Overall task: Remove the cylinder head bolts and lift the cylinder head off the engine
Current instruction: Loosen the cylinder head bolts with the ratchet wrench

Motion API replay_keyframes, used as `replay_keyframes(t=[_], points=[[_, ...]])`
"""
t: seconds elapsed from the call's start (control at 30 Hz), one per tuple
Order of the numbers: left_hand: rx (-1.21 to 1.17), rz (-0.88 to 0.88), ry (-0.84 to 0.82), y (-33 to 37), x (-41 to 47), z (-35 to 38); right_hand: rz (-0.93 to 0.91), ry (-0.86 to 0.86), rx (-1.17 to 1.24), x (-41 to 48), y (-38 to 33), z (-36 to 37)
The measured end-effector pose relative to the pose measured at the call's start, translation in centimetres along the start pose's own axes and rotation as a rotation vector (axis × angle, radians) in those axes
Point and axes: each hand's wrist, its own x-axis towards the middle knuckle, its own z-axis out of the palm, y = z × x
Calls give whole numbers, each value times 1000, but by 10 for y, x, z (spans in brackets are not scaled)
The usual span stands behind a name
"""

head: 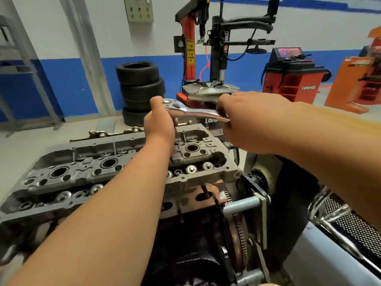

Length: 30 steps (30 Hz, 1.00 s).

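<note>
The cylinder head [92,172] sits on the engine [195,240] below us, tyres [140,89] stacked behind. Our left hand [158,124] wraps the head of the ratchet [195,112] (hiding whatever sits beneath); our right hand [251,124] grips its handle, covering the end.

both hands [158,120] on ratchet [193,111] above cylinder head [86,168]

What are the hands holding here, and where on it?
A ratchet wrench: the left hand grips its head end, the right hand grips the handle end.
</note>
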Motion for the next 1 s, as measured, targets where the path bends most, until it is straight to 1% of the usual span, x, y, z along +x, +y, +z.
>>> replay_keyframes(t=[0.1, 0.17, 0.23, 0.3, 0.37, 0.47, 0.53, 0.6, 0.67, 0.7, 0.77, 0.8, 0.83, 0.87, 0.9, 1.0], points=[[9, -41, -52, 1, -2, -6, 13, 91, -127, -27, -13, -5], [45, -43, -105, 3, -3, -7, 58, 123, -194, -15, -5, 1], [69, -24, -133, 3, -1, -6, 52, 162, -219, 11, 19, 14], [101, 19, -146, 0, 0, -5, 7, 193, -173, 40, 41, 31], [133, 61, -173, -2, 4, -2, 9, 201, -115, 75, 49, 53], [115, 83, -164, -5, 9, -2, 29, 130, -18, 144, 23, 73], [74, 86, -158, -6, 10, -2, -26, 89, 95, 179, 3, 75], [50, 88, -144, -5, 9, -3, -103, 73, 121, 197, -9, 75], [92, 101, -155, -3, 8, -2, -129, 81, 56, 197, -6, 74], [106, 139, -166, -2, 7, -2, -125, 101, 26, 193, -1, 73], [169, 327, -192, -1, 1, -2, -99, 172, 24, 178, 12, 65], [208, 435, -206, 0, -4, -3, -83, 226, 46, 168, 18, 59], [218, 507, -221, 2, -8, -5, -64, 283, 70, 157, 24, 52], [202, 529, -236, 3, -11, -6, -46, 321, 81, 144, 27, 45], [167, 508, -255, 6, -13, -8, -38, 326, 68, 129, 30, 37], [37, 382, -318, 13, -22, -18, -25, 237, 1, 80, 37, 22]])
